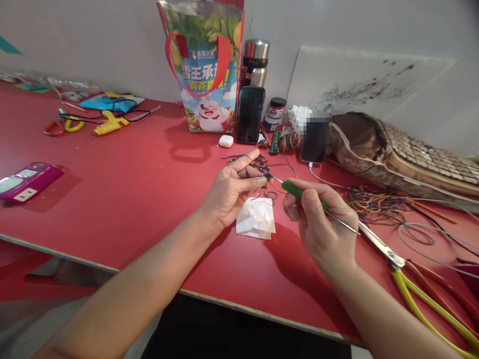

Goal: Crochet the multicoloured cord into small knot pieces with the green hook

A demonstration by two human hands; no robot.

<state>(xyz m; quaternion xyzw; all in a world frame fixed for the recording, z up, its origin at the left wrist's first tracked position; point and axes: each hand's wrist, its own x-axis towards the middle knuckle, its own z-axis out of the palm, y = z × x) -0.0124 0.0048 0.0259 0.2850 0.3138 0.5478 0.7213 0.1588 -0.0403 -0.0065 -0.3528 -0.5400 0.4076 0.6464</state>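
Note:
My left hand (232, 192) pinches a small multicoloured knotted cord piece (260, 164) between thumb and fingers above the red table (142, 184). My right hand (324, 227) is closed round a green-handled crochet hook (295, 189), whose thin metal tip points into the cord piece. A small white plastic bag (256, 219) lies on the table just below and between both hands. Loose coloured cords (374, 202) are spread to the right of my right hand.
A printed gift bag (205, 70), a steel flask (256, 62), two propped phones (250, 114), a white earbud case (226, 141) and a small jar (276, 112) stand at the back. Scissors (404, 264) lie at right. A yellow glue gun (109, 124) and pink power strip (26, 182) sit left.

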